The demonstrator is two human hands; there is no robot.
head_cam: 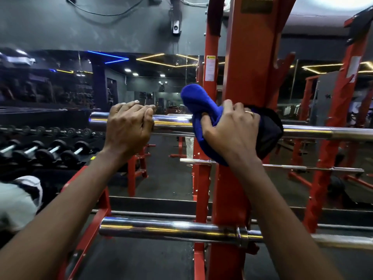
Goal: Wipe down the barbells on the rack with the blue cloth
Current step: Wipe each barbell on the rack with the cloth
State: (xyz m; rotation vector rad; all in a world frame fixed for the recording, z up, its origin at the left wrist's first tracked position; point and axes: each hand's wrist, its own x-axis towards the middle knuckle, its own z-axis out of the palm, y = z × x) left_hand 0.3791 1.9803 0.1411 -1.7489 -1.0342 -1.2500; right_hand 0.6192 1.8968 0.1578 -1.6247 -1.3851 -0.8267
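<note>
A chrome barbell [314, 132] lies across the red rack [248, 63] at chest height. My left hand [129, 128] curls over its sleeve near the left end. My right hand [232, 130] grips the blue cloth [198, 102], which is wrapped round the bar right beside the rack's upright. One end of the cloth sticks up above the bar, and a dark fold hangs behind my hand. A second chrome barbell [171, 229] rests lower on the rack, in front of me.
A mirror wall behind the rack reflects the gym. Black dumbbells [50, 152] lie in rows on a stand at the left. A thinner bar [302, 167] shows past the upright. More red frame posts [333, 138] stand at the right.
</note>
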